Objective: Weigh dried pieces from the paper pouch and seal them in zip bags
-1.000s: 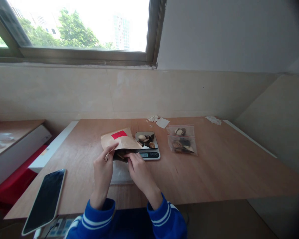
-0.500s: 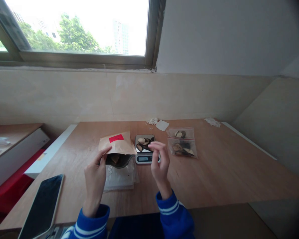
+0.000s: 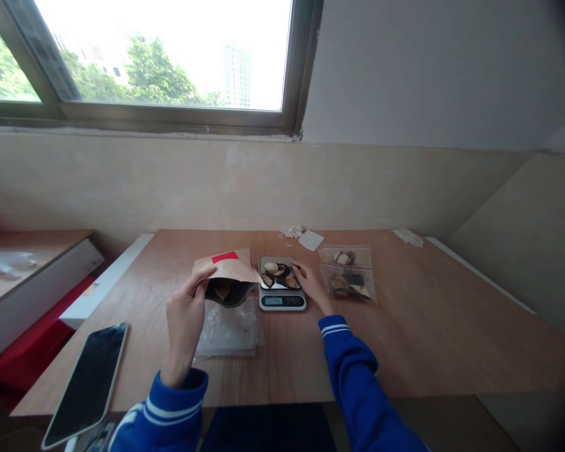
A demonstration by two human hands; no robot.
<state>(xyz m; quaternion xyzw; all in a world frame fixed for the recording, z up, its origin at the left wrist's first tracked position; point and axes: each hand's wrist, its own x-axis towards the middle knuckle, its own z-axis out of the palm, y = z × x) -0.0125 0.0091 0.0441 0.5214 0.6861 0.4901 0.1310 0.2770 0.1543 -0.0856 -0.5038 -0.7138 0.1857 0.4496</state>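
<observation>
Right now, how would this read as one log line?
left hand: holds open paper bag | right hand: at scale pieces | zip bags right

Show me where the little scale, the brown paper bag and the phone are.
scale (image 3: 282,301): head view, on its front display panel.
brown paper bag (image 3: 233,270): head view, on its upper paper face.
phone (image 3: 90,376): head view, middle of its dark screen.

Matt brown paper pouch (image 3: 228,269), wood-grain tabletop (image 3: 428,314), shiny metal scale (image 3: 281,290) pan at its 3 o'clock, clear glossy plastic bags (image 3: 349,282), glossy phone (image 3: 87,380).
</observation>
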